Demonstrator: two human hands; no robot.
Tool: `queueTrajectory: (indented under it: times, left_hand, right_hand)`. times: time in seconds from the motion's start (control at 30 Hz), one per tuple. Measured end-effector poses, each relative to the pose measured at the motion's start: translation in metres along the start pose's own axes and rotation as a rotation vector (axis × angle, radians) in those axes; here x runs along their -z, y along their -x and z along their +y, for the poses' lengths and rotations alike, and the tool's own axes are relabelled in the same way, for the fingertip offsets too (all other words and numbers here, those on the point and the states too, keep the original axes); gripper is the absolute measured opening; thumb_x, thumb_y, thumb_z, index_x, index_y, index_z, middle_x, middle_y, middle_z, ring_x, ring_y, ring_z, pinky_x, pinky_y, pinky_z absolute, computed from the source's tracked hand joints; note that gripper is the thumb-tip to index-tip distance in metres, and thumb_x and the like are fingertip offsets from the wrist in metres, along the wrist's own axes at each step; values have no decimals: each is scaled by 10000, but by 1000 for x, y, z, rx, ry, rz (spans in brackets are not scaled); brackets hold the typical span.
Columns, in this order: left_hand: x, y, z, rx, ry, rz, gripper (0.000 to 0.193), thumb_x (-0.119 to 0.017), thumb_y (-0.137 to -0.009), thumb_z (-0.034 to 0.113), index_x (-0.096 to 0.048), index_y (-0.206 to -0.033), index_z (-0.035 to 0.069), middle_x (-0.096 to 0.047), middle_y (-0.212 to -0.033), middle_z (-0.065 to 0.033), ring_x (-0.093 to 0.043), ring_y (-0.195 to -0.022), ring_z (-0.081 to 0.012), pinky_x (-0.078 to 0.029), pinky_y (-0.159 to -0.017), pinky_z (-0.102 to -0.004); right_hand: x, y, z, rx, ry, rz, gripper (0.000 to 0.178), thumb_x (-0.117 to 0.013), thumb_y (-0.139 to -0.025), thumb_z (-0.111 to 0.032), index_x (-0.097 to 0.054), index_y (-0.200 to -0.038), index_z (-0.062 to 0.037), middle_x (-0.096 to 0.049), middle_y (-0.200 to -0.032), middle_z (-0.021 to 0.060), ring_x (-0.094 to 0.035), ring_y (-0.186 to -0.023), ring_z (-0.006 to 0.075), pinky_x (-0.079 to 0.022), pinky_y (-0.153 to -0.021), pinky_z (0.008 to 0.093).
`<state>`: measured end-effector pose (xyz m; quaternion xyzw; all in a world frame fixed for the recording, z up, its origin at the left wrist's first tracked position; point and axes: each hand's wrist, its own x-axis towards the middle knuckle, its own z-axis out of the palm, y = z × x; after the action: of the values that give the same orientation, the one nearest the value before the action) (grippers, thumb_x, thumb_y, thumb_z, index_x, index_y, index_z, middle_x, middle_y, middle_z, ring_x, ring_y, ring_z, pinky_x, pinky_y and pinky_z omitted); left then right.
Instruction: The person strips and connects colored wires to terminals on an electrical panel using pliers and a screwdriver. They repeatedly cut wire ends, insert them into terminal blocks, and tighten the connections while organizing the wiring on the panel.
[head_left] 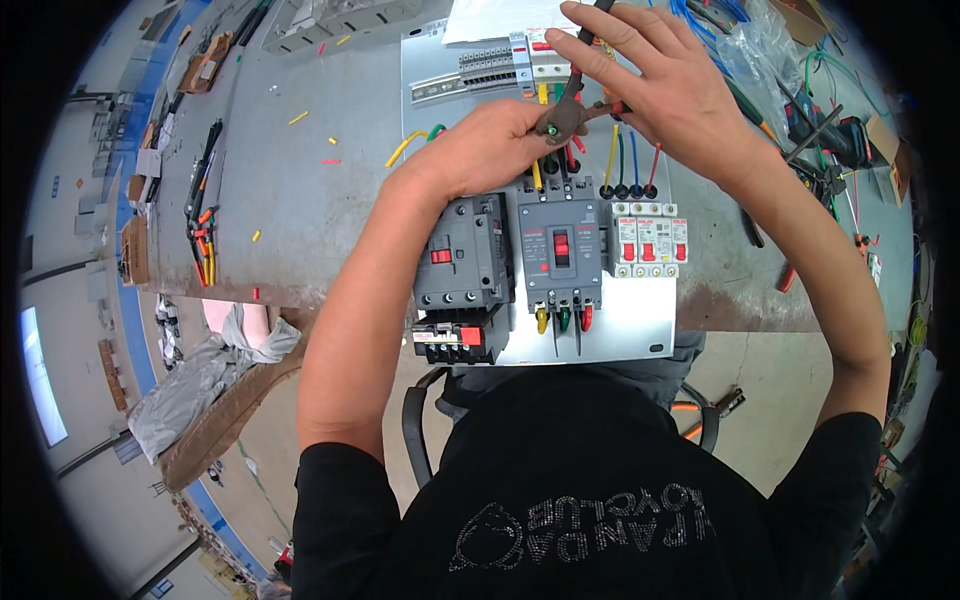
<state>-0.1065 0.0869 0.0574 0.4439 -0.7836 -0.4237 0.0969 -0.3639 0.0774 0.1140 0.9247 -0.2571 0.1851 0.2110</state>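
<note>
Head view: looks down on wiring work under both hands.
Workbench [280, 230]: runs across behind everything, with a worn front edge.
Mounting plate [630, 325]: lies on the workbench, overhanging that front edge, with a terminal rail [485, 68] toward the far end.
Right hand [670, 85]: reaches over the far part of the plate, holding a hand tool [565, 118] by its splayed handles with long, spread fingers; impossible to tell how hard.
Left hand [495, 150]: bends in close beside the tool's head, with partly hidden fingertips; cannot tell whether pinching tool or wire.
Moulded-case breaker [560, 240]: sits mid-plate, just nearer the body than both hands.
Contactor [455, 250]: sits just left of that breaker, beside the left forearm.
Small breakers [648, 240]: stand in a row to the right.
Hand tool: hangs above the breaker's upper terminals; judged in use on a conductor there, cutting or crimping unclear.
Upper wires [537, 175]: emerge from the breaker's far end, partly covered by the tool; likely to call next for a steady hold and squarely placed jaws before any squeeze.
Coloured sleeves [564, 320]: show yellow, green and red at the near terminals.
Offcuts [298, 117]: lie scattered to the left.
</note>
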Motion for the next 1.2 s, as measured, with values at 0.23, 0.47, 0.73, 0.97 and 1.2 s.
queueTrajectory:
  times: [0.23, 0.47, 0.73, 0.97, 1.2]
  left_hand:
    - [4, -1, 7, 28, -28, -17, 354, -580, -1106, 275, -709, -1398, 121, -762, -1167, -91, -651, -1014, -203, -512, -1004, -362]
    - [4, -1, 8, 29, -32, -26, 367, -571, -1111, 302, -711, -1405, 133, -759, -1146, -98, -642, -997, -210, -513, -997, -366]
    - [2, -3, 3, 22, -46, -17, 380, -580, -1104, 291, -704, -1408, 100, -759, -1186, -107, -662, -1062, -224, -508, -1021, -367]
    - [6, 0, 11, 49, 9, -24, 328, -606, -1081, 237, -709, -1341, 63, -751, -1099, -112, -642, -981, -206, -522, -949, -357]
    - [6, 2, 12, 54, 151, -29, 256, -621, -1087, 229, -694, -1210, 17, -677, -924, -62, -552, -869, -167, -513, -854, -353]
  right_hand:
    - [2, 11, 5, -56, -54, -14, 778, -803, -822, -516, -591, -1498, -196, -594, -1421, 104, -581, -1184, 300, -416, -1027, 560]
    - [8, 7, 4, -64, 56, -98, 768, -827, -768, -580, -626, -1412, -213, -591, -1377, 118, -533, -1328, 355, -256, -1185, 729]
    - [3, 5, 12, -15, 30, -163, 732, -867, -772, -358, -600, -1414, -127, -514, -1425, 183, -355, -1512, 472, -334, -1190, 683]
    - [-16, 10, 15, -77, -36, -65, 748, -838, -698, -65, -588, -1402, -93, -486, -1532, 156, -468, -1445, 407, -425, -1192, 531]
    - [-19, 7, 25, -28, -221, -71, 495, -821, -706, -132, -631, -1163, -105, -577, -1073, 114, -567, -1090, 343, -455, -947, 519]
